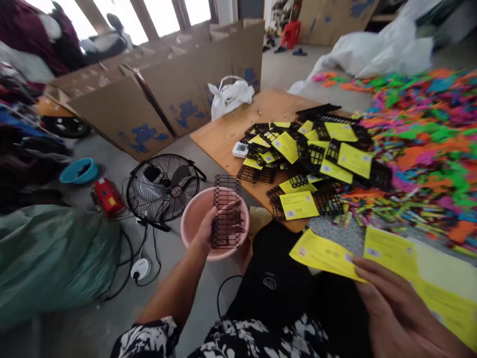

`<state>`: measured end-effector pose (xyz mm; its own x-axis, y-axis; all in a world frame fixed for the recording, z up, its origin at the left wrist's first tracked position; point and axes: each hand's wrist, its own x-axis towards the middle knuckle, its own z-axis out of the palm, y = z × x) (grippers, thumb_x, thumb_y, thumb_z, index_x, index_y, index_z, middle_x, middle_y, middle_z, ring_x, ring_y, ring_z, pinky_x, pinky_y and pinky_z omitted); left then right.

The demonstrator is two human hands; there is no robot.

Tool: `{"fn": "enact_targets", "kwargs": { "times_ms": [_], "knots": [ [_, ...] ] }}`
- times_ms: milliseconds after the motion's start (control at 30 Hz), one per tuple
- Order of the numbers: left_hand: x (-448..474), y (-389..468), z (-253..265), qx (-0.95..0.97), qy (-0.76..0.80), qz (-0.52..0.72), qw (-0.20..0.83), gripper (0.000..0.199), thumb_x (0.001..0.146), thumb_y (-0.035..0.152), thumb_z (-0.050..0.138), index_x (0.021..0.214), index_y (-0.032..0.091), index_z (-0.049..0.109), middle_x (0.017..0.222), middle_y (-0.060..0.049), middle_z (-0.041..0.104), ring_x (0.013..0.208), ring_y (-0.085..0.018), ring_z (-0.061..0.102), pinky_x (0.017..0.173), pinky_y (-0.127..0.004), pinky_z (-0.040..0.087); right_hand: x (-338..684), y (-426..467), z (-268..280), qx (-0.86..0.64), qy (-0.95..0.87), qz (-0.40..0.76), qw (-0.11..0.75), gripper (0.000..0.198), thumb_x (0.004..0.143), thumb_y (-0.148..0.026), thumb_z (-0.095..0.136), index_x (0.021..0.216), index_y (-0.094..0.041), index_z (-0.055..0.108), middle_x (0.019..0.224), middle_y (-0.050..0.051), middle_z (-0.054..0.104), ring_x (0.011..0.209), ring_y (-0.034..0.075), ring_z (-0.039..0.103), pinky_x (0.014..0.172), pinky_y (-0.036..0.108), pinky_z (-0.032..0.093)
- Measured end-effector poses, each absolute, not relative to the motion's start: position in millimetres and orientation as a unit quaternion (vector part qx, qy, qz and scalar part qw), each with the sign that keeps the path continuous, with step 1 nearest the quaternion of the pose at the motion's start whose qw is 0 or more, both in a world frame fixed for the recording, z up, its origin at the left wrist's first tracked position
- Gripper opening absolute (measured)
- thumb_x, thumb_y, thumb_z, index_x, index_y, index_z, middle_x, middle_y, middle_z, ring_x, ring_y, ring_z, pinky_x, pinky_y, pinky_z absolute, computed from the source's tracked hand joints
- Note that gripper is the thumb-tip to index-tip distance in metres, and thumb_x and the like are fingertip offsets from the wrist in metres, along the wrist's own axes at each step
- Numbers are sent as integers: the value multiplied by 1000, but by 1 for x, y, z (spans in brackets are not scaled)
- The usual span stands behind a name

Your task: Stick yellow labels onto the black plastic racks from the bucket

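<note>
My left hand (205, 229) grips a black plastic grid rack (226, 211) by its side, with the thumb on its face, above a pink tub (196, 219). Between the thumb and fingers of my right hand (397, 303) is a yellow printed card (323, 252), held by its right end. Close to that hand lie larger yellow printed sheets (391, 248). Beyond, a pile of black grid racks with yellow cards (337, 161) covers part of the wooden board (223, 129).
Bright plastic pieces (425, 124) and small coloured tubes (395, 214) heap on the right. A floor fan (164, 189), a power strip (140, 269) and a green sack (55, 258) stand left. Tall cardboard boxes (179, 84) line the back, near a white bag (231, 97).
</note>
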<state>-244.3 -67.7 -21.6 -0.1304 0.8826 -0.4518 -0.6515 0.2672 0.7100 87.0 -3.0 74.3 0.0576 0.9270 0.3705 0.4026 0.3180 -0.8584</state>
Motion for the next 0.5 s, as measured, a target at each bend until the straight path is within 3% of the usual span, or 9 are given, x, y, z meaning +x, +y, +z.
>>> {"fn": "enact_targets", "kwargs": {
  "times_ms": [100, 233, 500],
  "knots": [
    [-172, -29, 10, 175, 381, 640, 644, 104, 72, 94, 52, 143, 18, 56, 126, -19, 70, 122, -40, 65, 100, -56, 53, 90, -6, 87, -468, -660, 264, 526, 12, 90, -39, 74, 97, -30, 80, 114, 9, 75, 104, 31, 72, 101, 59, 55],
    [-85, 14, 31, 259, 285, 661, 644, 108, 60, 88, 72, 144, 23, 55, 137, -17, 65, 130, -39, 60, 108, -54, 50, 93, 1, 101, -421, -625, 193, 628, 12, 92, -23, 73, 104, -23, 77, 121, 8, 73, 108, 25, 70, 94, 46, 59],
    [1, 31, 48, 371, 223, 626, 649, 100, 65, 79, 78, 145, 24, 55, 143, -14, 62, 140, -38, 52, 116, -51, 44, 115, 5, 98, -414, -648, 68, 636, 21, 94, -16, 69, 112, -25, 73, 128, 7, 70, 115, 25, 69, 100, 49, 60]
  ]
}}
